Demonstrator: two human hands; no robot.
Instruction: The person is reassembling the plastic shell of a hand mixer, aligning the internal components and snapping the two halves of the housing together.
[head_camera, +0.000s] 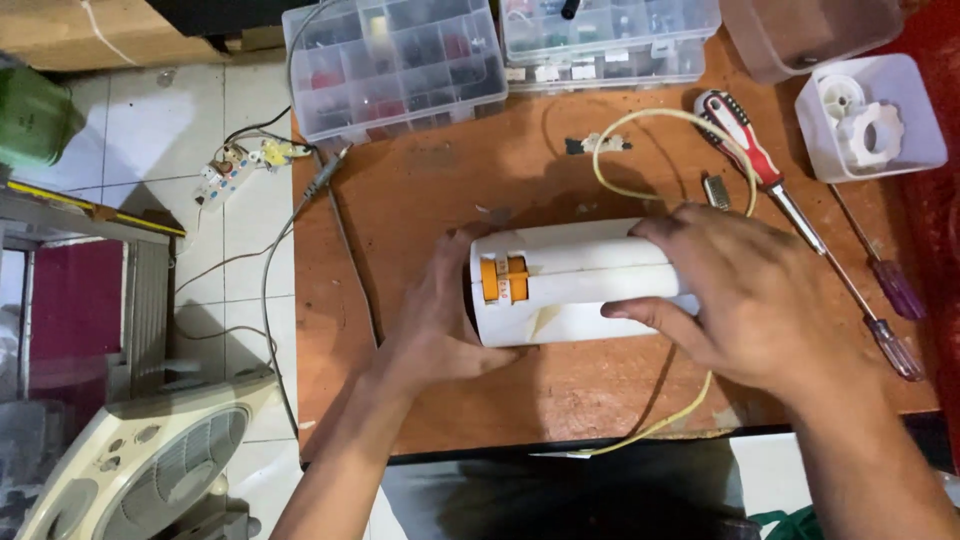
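a brown wooden bench with a worn top is seen from above, set beside a white tiled floor on which a cream plastic box fan lies at the lower left. two clear plastic compartment boxes filled with small parts are placed side by side along the far edge of the bench, and a white square plastic tub holding white gear-like parts is set at the far right. at the middle of the bench lies a white plastic appliance housing with an orange slide switch; its long axis runs left to right, across the body. it is held between both hands: the left hand is cupped against its left end, fingers spread around the end near the switch, and the right hand is laid over its right end, fingers curled over the top and thumb pressed to the near side. neither hand is nearer; the housing sits directly between them. a pale yellow cord is looped behind the housing and trails off the near edge. a red, white and black handled screwdriver lies diagonally to the right, and a smaller purple handled screwdriver lies beyond it. no readable label is made out on the housing.
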